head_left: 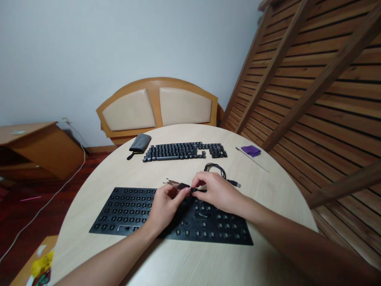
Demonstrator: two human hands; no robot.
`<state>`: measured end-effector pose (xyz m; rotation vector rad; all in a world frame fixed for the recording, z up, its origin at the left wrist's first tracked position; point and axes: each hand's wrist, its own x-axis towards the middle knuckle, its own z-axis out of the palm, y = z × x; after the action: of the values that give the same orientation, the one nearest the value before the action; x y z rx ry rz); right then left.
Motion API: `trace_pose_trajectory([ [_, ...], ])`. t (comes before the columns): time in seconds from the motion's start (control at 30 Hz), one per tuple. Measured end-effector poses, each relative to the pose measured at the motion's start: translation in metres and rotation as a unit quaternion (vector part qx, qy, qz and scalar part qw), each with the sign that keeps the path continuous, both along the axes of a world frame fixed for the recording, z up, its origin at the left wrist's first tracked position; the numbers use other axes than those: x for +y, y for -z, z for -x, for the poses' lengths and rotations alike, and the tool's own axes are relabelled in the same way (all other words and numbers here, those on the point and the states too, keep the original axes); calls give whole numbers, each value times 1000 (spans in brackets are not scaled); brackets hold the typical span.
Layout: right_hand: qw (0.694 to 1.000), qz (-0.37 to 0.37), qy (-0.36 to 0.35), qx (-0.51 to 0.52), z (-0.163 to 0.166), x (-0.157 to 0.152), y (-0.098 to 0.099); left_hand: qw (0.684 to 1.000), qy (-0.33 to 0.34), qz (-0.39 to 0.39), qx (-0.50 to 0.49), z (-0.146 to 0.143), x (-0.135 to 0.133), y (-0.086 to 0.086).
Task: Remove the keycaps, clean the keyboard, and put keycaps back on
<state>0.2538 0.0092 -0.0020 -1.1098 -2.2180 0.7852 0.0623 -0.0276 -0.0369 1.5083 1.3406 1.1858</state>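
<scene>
A black keyboard base (127,212) with its keycaps off lies on the round table (190,262) in front of me. Over its upper edge my left hand (165,206) pinches a small dark tool with thin wire ends (177,185). My right hand (216,191) pinches the other end of that same small dark piece, fingertips meeting the left hand's. Beyond them the removed keycaps (184,151) sit laid out in keyboard order. A coiled black USB cable (218,171) lies just past my right hand.
A grey pouch (139,143) lies at the table's far left, a purple cloth (251,150) and a thin rod (253,159) at the far right. Behind the table leans a wooden headboard (157,107); slatted wood (312,79) stands right, a low cabinet (35,147) left.
</scene>
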Motion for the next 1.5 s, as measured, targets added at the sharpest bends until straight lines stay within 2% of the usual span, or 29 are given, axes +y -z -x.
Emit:
trace_pose_trajectory([
  [0.2, 989, 83, -28, 119, -5, 11, 23, 1000, 7, 0, -21, 2, 6, 4],
  [0.33, 977, 136, -36, 161, -12, 9, 30, 999, 26, 16, -9, 1, 4, 6],
  [0.47, 961, 183, -24, 204, -14, 8, 36, 1000, 16, 23, 6, 1, 4, 7],
  [0.6, 957, 196, -17, 212, -18, 11, 38, 1000, 9, 16, 1, 0, 4, 7],
  [0.73, 961, 174, 16, 216, -28, 20, 32, 1000, 6, 13, 1, -1, 4, 5],
  [0.9, 961, 182, 45, 204, -40, 30, 26, 1000, 13, 12, -5, -1, 4, 4],
  [1.03, 980, 84, 61, 172, -46, 40, 28, 1000, 21, 12, -10, -1, 4, 4],
  [1.13, 992, -50, 90, 67, -50, 54, 26, 999, 22, 22, -13, -1, 4, 5],
  [1.2, 983, -143, 112, -23, -53, 68, 22, 999, 22, 27, -12, -1, 4, 5],
  [1.33, 967, -204, 137, -70, -55, 99, 19, 999, 19, 28, -3, -1, 4, 5],
  [1.5, 950, -252, 153, -105, -55, 118, 34, 999, 27, 35, -10, -2, 4, 3],
])
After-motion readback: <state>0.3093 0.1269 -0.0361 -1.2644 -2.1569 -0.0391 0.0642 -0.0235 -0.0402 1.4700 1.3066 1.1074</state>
